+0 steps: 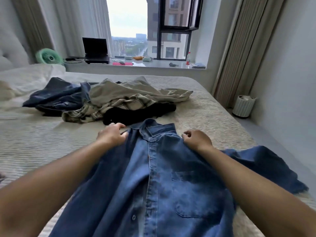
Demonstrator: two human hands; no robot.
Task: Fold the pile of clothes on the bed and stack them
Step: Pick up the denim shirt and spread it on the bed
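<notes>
We have a single view, worn on the person's head, looking forward and down across the bed (213, 106) toward the window (150, 28) on the far wall. It sits close above both forearms, so nearby things loom large and the wide lens bends the edges.

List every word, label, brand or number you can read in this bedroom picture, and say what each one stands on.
None can be read.
Bottle on the window ledge: has a red label, too small and blurred to read.
Green fan: dark badge at its centre, too blurred to read.
Laptop: screen dark, no text visible.
Denim shirt, gripped by the left hand and right hand: no visible label or print.
</notes>
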